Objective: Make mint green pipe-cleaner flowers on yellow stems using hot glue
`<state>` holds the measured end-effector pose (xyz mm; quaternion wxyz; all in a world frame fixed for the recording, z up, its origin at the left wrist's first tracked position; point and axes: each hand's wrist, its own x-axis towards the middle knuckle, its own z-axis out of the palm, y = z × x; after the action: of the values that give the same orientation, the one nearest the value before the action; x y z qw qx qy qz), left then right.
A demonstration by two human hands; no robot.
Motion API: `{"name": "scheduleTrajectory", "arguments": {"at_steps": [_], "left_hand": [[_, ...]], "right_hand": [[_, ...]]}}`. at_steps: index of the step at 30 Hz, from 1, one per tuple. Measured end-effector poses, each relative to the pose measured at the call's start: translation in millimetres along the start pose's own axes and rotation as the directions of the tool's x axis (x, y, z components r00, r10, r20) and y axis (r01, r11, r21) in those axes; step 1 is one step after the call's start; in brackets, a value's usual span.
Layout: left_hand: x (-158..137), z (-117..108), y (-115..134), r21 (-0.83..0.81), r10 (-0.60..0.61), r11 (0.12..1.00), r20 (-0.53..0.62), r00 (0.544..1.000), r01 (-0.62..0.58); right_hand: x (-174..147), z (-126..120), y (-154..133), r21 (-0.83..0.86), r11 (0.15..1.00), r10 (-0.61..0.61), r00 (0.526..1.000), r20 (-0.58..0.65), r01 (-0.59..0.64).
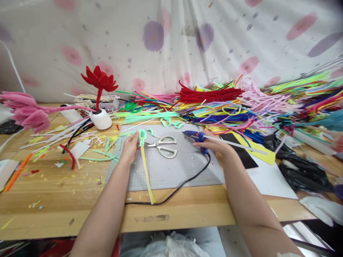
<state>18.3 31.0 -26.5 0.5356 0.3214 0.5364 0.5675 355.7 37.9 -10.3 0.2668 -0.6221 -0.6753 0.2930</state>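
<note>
Between the fingers of my left hand (130, 147) is a pipe-cleaner flower (143, 135) with mint-green loops on top. Its yellow and white stem (146, 169) hangs down over the mat toward the table's front edge. My right hand (210, 143) is closed around a blue glue gun (194, 135), whose nozzle points left. A long whitish glue stick (235, 144) sticks out of its back, and a black cord loops down to the left. White-handled scissors (166, 145) lie on the mat between both hands, beside a short curled mint-green piece (152, 133).
A grey cutting mat (171, 175) covers the middle of the wooden table. Bundles of coloured pipe cleaners (211, 95) line the back. At left stand a red flower in a white pot (100, 119) and a pink flower (29, 110). A black phone (239, 151) and black plastic bag (305, 175) lie right.
</note>
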Motion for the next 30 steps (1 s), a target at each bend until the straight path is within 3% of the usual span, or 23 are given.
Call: {"name": "scheduleTrajectory", "arguments": {"at_steps": [3, 6, 8, 17, 22, 30], "left_hand": [[-0.9, -1.2, 0.3, 0.001, -0.014, 1.000, 0.016, 1.000, 0.014], [-1.1, 0.4, -1.6, 0.003, -0.024, 1.000, 0.013, 1.000, 0.024], [-1.2, 4.0, -4.8, 0.018, -0.026, 1.000, 0.027, 0.999, 0.025], [0.6, 13.5, -13.5, 0.051, -0.031, 0.998, 0.043, 0.999, 0.029], [1.9, 12.5, -14.1, 0.066, -0.028, 0.997, 0.027, 0.999, 0.026], [1.1, 12.1, -16.3, 0.123, -0.015, 0.992, 0.061, 0.998, 0.008]], "right_hand": [[7.7, 20.1, -9.6, 0.021, 0.989, 0.146, 0.988, 0.053, -0.148], [11.6, 35.9, -19.7, 0.249, 0.939, 0.246, 0.969, -0.003, -0.237], [14.3, 43.9, -28.5, 0.409, 0.894, 0.201, 0.979, -0.007, -0.181], [25.7, 66.1, -77.1, 0.513, 0.858, -0.050, 0.990, 0.133, -0.025], [21.9, 84.6, -76.5, 0.539, 0.842, -0.043, 0.996, 0.084, -0.009], [19.3, 93.0, -69.1, 0.415, 0.910, -0.038, 0.993, 0.111, -0.011]]}}
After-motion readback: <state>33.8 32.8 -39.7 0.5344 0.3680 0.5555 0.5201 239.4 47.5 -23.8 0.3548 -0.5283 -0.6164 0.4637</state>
